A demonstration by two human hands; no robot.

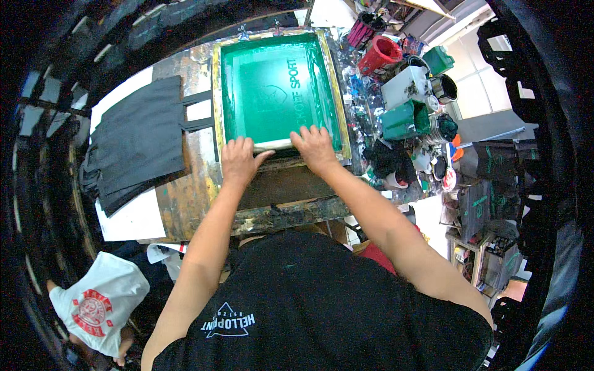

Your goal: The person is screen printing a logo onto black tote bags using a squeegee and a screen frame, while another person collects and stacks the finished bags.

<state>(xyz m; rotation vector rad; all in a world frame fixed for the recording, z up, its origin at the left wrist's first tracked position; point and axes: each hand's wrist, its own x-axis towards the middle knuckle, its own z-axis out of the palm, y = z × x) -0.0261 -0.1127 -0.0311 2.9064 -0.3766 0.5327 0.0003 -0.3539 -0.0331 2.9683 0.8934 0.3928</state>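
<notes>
A screen-printing frame (216, 93) with a worn yellowish rim lies on the table. Wet green ink (260, 68) covers its mesh, and a darker emblem with lettering shows through. At the frame's near end, both my hands grip a pale squeegee (275, 145) that lies crosswise. My left hand (240, 159) is closed over its left part, thumb stretched inward. Closed over the right part is my right hand (315, 148), fingertips on the far side. The squeegee's blade is hidden. Left of the frame, a stack of black fabric bags (139, 133) lies flat, handles toward the frame.
Ink-stained containers crowd the right side, among them a red bucket (380, 54) and a green tub (405, 120). A dark rag (387, 161) lies nearer. The table's front edge (284, 213) runs before me. At lower left is a person in a white shirt (102, 297).
</notes>
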